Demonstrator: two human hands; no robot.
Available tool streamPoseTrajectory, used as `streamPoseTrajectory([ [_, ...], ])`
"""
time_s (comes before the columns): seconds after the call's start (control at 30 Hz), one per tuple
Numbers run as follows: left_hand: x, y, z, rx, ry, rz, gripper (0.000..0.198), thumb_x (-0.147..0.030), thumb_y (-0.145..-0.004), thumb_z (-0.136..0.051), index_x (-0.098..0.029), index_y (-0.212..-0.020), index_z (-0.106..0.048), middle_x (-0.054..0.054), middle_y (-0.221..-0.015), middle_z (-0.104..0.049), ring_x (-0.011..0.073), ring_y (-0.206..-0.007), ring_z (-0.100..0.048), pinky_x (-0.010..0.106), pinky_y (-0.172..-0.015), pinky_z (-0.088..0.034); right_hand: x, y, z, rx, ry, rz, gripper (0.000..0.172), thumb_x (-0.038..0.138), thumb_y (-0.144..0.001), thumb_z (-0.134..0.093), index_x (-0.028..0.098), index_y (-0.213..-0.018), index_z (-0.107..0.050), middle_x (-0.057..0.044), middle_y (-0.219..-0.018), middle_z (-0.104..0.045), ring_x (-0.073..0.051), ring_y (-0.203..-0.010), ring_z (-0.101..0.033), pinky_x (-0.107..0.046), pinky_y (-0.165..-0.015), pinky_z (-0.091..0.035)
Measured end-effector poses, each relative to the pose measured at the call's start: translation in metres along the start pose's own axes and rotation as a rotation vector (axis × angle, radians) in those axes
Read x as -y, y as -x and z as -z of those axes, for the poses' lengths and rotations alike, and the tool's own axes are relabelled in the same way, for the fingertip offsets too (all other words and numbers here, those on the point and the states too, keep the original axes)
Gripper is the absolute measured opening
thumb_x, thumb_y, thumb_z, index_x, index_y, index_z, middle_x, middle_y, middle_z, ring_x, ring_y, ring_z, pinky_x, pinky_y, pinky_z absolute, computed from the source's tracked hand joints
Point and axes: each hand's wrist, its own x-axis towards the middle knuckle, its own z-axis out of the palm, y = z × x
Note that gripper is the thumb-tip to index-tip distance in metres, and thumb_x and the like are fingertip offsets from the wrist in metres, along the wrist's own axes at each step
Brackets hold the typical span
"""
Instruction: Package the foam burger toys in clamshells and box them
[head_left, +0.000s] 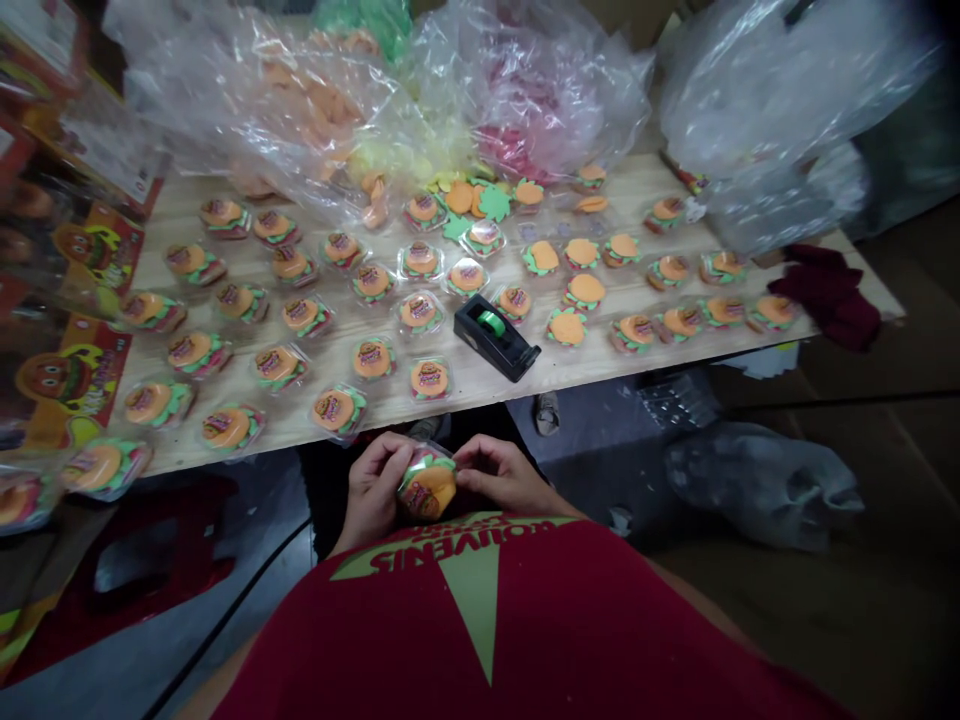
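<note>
A toy burger point(429, 487) in a clear plastic case is held in front of my shirt, just off the table's near edge. It has an orange bun, a green frilled layer and a printed label. My left hand point(377, 484) grips the case from its left side, thumb on top. On the other side, my right hand point(496, 470) has its fingers bent in a pinch at the case's right edge. Closest on the table is another cased toy burger point(340, 408). A black tape dispenser point(496, 337) with a green roll stands beyond my right hand.
Rows of cased toy burgers cover the wooden table point(480, 395). Uncased ones point(585, 291) sit right of the dispenser, with loose green pieces point(494, 201) behind. Plastic bags point(525, 90) of parts line the back. Printed boxes point(90, 370) stand left; dark red cloth point(829, 295) lies right.
</note>
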Motion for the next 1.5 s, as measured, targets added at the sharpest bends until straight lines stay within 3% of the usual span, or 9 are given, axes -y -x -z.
streamPoseTrajectory([
  [0.27, -0.005, 0.003, -0.005, -0.044, -0.073, -0.133, 0.021, -0.038, -0.078, -0.066, -0.019, -0.07, -0.066, 0.003, -0.077, -0.066, 0.0179, -0.076, -0.06, 0.028, -0.072, -0.048, -0.005, -0.004, 0.002, -0.012, -0.085, 0.091, 0.036, 0.046, -0.069, -0.078, 0.017, -0.085, -0.065, 0.001, -0.076, -0.06, -0.011, -0.069, -0.054, -0.024, -0.062, -0.044],
  [0.4, -0.002, 0.003, -0.005, -0.008, -0.07, -0.085, 0.024, -0.04, -0.077, -0.066, -0.017, -0.07, -0.066, 0.003, -0.076, -0.065, 0.0181, -0.074, -0.059, 0.028, -0.069, -0.048, -0.012, -0.007, 0.007, -0.018, -0.134, 0.096, 0.039, 0.048, -0.064, -0.081, 0.017, -0.082, -0.065, 0.001, -0.076, -0.061, -0.011, -0.067, -0.055, -0.024, -0.063, -0.045],
  [0.6, -0.001, 0.002, -0.007, -0.09, 0.057, -0.032, 0.022, -0.04, -0.078, -0.067, -0.018, -0.075, -0.065, 0.003, -0.084, -0.066, 0.0171, -0.076, -0.06, 0.027, -0.069, -0.049, -0.009, -0.003, 0.006, 0.02, -0.13, 0.065, 0.037, 0.045, -0.073, -0.077, 0.019, -0.095, -0.063, 0.001, -0.08, -0.059, -0.011, -0.071, -0.055, -0.024, -0.066, -0.046],
  [0.8, -0.006, 0.001, -0.007, -0.052, 0.025, -0.137, 0.022, -0.04, -0.077, -0.069, -0.019, -0.071, -0.065, 0.004, -0.087, -0.067, 0.0179, -0.086, -0.061, 0.027, -0.077, -0.049, 0.004, 0.002, 0.007, -0.041, 0.214, 0.41, 0.034, 0.033, -0.085, -0.066, 0.023, -0.117, -0.059, -0.005, -0.104, -0.054, -0.016, -0.093, -0.056, -0.031, -0.083, -0.048],
  [0.93, -0.006, 0.001, -0.009, -0.08, 0.055, -0.026, 0.023, -0.041, -0.075, -0.07, -0.018, -0.077, -0.066, 0.004, -0.088, -0.068, 0.0172, -0.082, -0.061, 0.027, -0.073, -0.05, 0.014, 0.002, 0.006, -0.046, 0.472, 0.56, 0.016, 0.029, -0.089, -0.059, 0.021, -0.102, -0.066, -0.008, -0.104, -0.054, -0.019, -0.1, -0.054, -0.035, -0.088, -0.046],
  [1.1, -0.003, 0.001, -0.009, -0.095, 0.122, 0.035, 0.024, -0.04, -0.073, -0.073, -0.018, -0.08, -0.066, 0.002, -0.085, -0.067, 0.0152, -0.077, -0.06, 0.025, -0.07, -0.05, 0.014, 0.004, 0.002, -0.122, 0.542, 0.533, 0.027, 0.03, -0.089, -0.06, 0.019, -0.114, -0.06, -0.008, -0.098, -0.054, -0.019, -0.09, -0.055, -0.033, -0.08, -0.048],
  [1.23, 0.0, 0.0, -0.006, -0.07, 0.131, -0.024, 0.028, -0.042, -0.07, -0.075, -0.016, -0.078, -0.067, 0.006, -0.087, -0.068, 0.0183, -0.081, -0.062, 0.028, -0.073, -0.051, 0.014, 0.005, 0.002, -0.124, 0.546, 0.52, 0.021, 0.03, -0.088, -0.061, 0.018, -0.105, -0.063, -0.007, -0.095, -0.054, -0.018, -0.089, -0.054, -0.031, -0.078, -0.047],
  [1.37, 0.0, -0.001, -0.004, -0.023, 0.115, -0.037, 0.028, -0.042, -0.07, -0.075, -0.016, -0.077, -0.068, 0.006, -0.086, -0.068, 0.0186, -0.079, -0.062, 0.029, -0.071, -0.05, 0.012, 0.002, 0.004, -0.047, 0.323, 0.32, 0.024, 0.037, -0.081, -0.069, 0.017, -0.088, -0.059, -0.002, -0.084, -0.052, -0.013, -0.074, -0.053, -0.027, -0.067, -0.045],
  [1.5, -0.002, 0.0, -0.005, -0.017, 0.112, -0.026, 0.028, -0.043, -0.069, -0.076, -0.016, -0.078, -0.069, 0.006, -0.084, -0.069, 0.0174, -0.077, -0.062, 0.027, -0.07, -0.05, 0.014, 0.001, 0.005, 0.021, 0.274, 0.237, 0.029, 0.042, -0.081, -0.069, 0.017, -0.095, -0.062, -0.001, -0.086, -0.051, -0.013, -0.074, -0.053, -0.026, -0.066, -0.045],
])
